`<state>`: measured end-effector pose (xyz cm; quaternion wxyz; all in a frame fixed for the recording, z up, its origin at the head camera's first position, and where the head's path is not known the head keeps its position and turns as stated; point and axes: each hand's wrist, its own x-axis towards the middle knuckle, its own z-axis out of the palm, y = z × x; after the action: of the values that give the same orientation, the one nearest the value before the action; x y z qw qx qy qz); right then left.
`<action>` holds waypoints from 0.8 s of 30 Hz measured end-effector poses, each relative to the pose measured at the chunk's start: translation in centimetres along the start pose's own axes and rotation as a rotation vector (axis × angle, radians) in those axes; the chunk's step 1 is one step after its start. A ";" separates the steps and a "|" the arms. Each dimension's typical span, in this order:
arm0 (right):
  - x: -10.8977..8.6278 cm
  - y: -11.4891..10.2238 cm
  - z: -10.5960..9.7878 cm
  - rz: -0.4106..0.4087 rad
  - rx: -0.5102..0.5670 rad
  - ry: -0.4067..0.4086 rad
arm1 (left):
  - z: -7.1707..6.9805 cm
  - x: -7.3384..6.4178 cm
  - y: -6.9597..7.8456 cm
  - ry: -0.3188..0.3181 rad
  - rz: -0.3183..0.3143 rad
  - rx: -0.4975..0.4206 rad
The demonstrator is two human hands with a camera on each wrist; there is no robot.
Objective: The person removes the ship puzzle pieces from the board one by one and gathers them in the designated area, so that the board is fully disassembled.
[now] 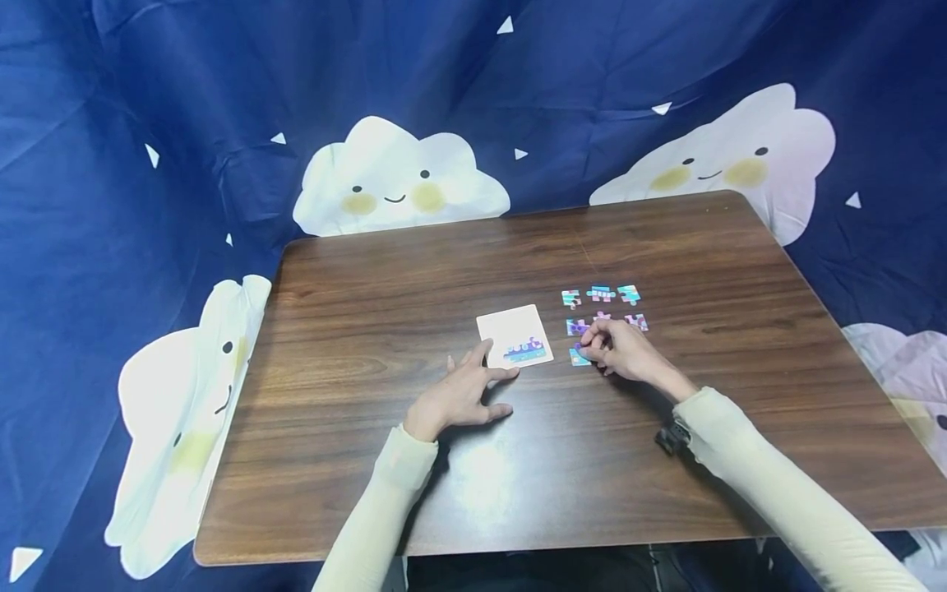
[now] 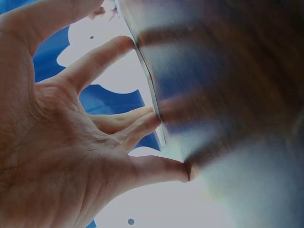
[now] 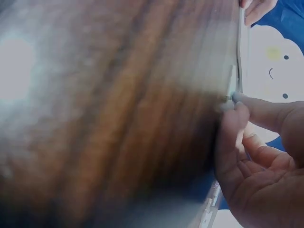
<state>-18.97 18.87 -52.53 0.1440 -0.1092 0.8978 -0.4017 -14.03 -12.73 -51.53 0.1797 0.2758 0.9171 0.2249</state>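
My left hand (image 1: pixel 462 393) lies with spread fingers at the lower left of a white square puzzle board (image 1: pixel 499 329). Its fingertips touch the board's edge, and the thumb rests on the wood in the left wrist view. Purple and blue joined pieces (image 1: pixel 524 352) fill the board's lower part. On the right, my right hand (image 1: pixel 625 349) pinches a small jigsaw piece (image 1: pixel 579 357) between thumb and index finger, low over the table. The hand's own fingers partly cover that piece. In the right wrist view, the pinching fingertips (image 3: pixel 240 110) meet at a thin pale edge.
Loose jigsaw pieces sit in rows beyond the right hand, among them a top-left piece (image 1: pixel 570 298), a top-middle piece (image 1: pixel 601 293) and a top-right piece (image 1: pixel 629 294). Brown wooden table (image 1: pixel 355 329) surrounds everything. A blue cloud-print curtain (image 1: pixel 562 99) hangs behind its far edge.
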 end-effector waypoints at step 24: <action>3.5 -5.2 3.2 -0.189 -0.032 -0.001 | 0.1 0.2 -0.2 0.003 0.003 0.032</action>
<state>-20.76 12.15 -51.23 0.1044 -0.1958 0.8897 -0.3990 -14.21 -12.68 -51.76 0.1736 0.2800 0.9204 0.2107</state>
